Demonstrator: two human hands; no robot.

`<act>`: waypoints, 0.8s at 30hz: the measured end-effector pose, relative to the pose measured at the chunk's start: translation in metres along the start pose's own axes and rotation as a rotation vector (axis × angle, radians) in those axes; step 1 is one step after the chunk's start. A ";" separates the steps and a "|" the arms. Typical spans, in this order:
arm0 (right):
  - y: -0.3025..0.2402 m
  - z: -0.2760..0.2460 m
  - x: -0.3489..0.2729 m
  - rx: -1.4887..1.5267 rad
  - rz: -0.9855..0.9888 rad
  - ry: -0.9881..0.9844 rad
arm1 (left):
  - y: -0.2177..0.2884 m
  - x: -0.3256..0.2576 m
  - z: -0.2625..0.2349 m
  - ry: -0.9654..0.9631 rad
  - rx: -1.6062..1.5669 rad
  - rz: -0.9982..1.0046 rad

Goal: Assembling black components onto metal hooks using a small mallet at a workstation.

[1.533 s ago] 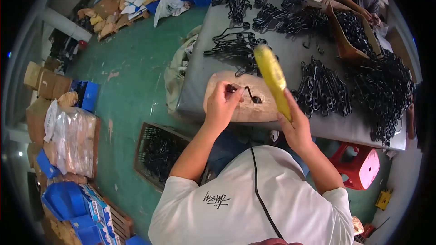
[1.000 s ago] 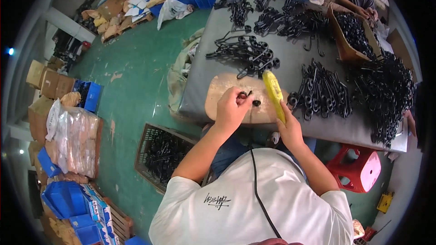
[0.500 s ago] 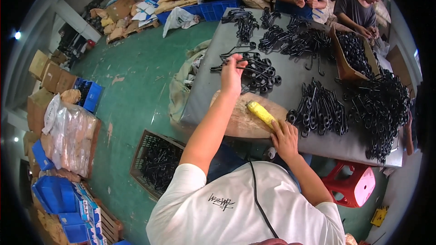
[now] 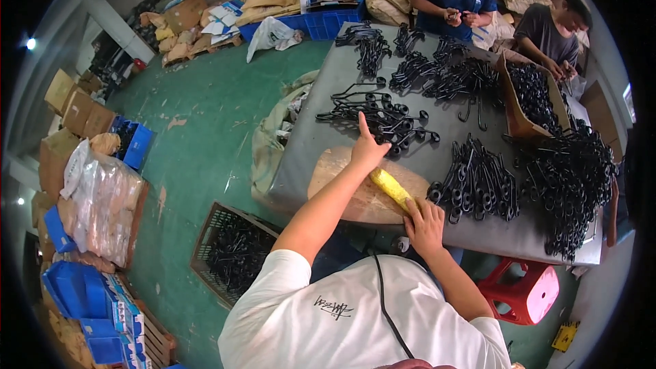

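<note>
My left hand (image 4: 370, 152) is over the far edge of a worn wooden board (image 4: 331, 181). Its index finger points away and its thumb sticks out to the right, beside a loose pile of black bent-wire hooks with round coils (image 4: 383, 117); I see nothing held in it. On the board lies a thick yellow rod, perhaps a wrapped handle (image 4: 391, 186), slanting from far left to near right. Closed over the rod's near end are the fingers of my right hand (image 4: 426, 225), at the board's right edge. What the rod joins to is hidden.
More black hooks (image 4: 478, 181) lie in bundles over the grey table (image 4: 294, 164), with a filled carton (image 4: 509, 106) at right. Two co-workers (image 4: 454, 0) handle small parts at the far side. A crate of hooks (image 4: 236, 249) and a red stool (image 4: 523, 290) stand on the floor.
My left hand has drawn back toward me from the pile, its index finger and thumb now spread. Some hooks in the pile have shifted and spread out. My right hand stays on the yellow rod.
</note>
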State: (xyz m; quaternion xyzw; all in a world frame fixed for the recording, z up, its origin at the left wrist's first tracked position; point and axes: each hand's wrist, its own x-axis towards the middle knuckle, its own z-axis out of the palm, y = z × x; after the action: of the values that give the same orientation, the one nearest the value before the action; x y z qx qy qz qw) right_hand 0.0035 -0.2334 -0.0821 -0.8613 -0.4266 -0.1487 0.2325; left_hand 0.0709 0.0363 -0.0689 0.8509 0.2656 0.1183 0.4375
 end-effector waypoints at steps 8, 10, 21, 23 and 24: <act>-0.003 0.004 0.000 -0.025 -0.008 0.032 | 0.016 -0.003 0.005 -0.074 0.367 0.085; -0.002 0.005 0.000 -0.044 -0.005 0.041 | 0.018 -0.009 0.009 -0.058 0.351 0.095; -0.002 0.006 0.001 -0.052 0.001 0.039 | 0.022 -0.009 0.009 -0.092 0.401 0.142; -0.003 0.006 0.001 -0.053 -0.007 0.038 | 0.015 -0.010 0.011 -0.072 0.404 0.135; -0.003 0.006 0.001 -0.052 -0.013 0.041 | 0.007 -0.009 0.013 0.058 0.516 0.265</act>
State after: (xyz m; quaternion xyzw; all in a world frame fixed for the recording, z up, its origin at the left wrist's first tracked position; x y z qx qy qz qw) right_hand 0.0020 -0.2275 -0.0857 -0.8611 -0.4233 -0.1787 0.2176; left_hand 0.0718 0.0190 -0.0707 0.9577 0.1860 0.1268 0.1794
